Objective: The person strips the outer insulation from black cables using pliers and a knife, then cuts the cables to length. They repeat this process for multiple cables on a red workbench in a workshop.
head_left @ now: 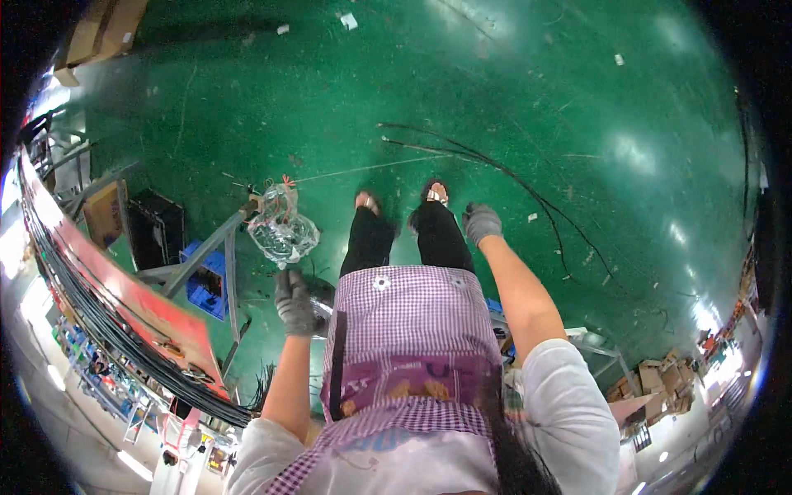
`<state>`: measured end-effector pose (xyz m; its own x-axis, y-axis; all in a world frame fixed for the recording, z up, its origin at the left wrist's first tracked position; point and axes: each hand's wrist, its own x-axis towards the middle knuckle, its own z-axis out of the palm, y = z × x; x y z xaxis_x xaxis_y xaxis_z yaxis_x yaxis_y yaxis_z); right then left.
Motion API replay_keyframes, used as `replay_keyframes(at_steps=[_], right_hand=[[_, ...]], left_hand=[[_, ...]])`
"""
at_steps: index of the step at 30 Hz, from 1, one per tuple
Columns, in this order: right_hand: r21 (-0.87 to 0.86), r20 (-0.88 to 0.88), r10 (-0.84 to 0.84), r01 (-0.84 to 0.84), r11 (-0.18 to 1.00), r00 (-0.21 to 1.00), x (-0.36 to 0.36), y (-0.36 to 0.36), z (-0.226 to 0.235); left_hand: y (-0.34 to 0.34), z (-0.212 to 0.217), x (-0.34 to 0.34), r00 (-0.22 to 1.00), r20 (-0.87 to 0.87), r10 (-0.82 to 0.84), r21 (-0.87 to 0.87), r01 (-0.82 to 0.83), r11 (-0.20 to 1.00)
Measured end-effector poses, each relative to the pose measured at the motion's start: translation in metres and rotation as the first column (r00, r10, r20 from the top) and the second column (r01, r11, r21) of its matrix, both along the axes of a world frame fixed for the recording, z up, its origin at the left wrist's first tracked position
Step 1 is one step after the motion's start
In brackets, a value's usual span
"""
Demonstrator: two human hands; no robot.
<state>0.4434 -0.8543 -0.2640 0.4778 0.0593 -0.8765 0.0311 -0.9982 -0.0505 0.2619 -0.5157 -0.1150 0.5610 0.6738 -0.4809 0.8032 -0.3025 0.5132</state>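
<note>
My left hand (294, 305), in a grey glove, is held out just below a clear plastic bag (283, 229) hanging from the end of a metal frame. Its fingers are stretched out, and nothing shows in them. On the other side, my right hand (481, 223), gloved in grey too, hangs beside my right leg. Those fingers are curled in, and whatever they may hold is hidden. Ahead of my right hand, thin black cables (511, 172) lie in a curve on the green floor (396, 66).
At my left stands a red-edged bench (177, 326) with a long bundle of black cables (124, 334). Beneath it are a blue crate (205, 280), a black crate (157, 227) and grey metal legs (202, 252). Cardboard boxes (667, 379) are piled at the right.
</note>
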Motion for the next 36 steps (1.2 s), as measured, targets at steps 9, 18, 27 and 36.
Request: replay_keyframes(at_steps=[9, 18, 27, 36], right_hand=[[0.066, 0.178, 0.070, -0.083, 0.994, 0.981, 0.088, 0.064, -0.312], [0.134, 0.376, 0.442, -0.520, 0.843, 0.814, 0.124, 0.105, -0.490], [0.652, -0.591, -0.083, 0.536, 0.537, 0.802, 0.145, 0.121, -0.397], [-0.086, 0.703, 0.079, -0.025, 0.996, 0.707, 0.368, 0.082, -0.483]], left_hand=[[-0.036, -0.297, 0.195, 0.936, -0.257, -0.241, -0.369, 0.135, 0.920], [0.003, -0.541, 0.204, 0.549, -0.044, -0.835, -0.172, 0.819, 0.547], [-0.046, -0.504, 0.283, 0.976, 0.177, 0.125, -0.702, 0.036, 0.711], [-0.054, -0.512, 0.285, 0.929, 0.325, 0.178, -0.585, 0.050, 0.809]])
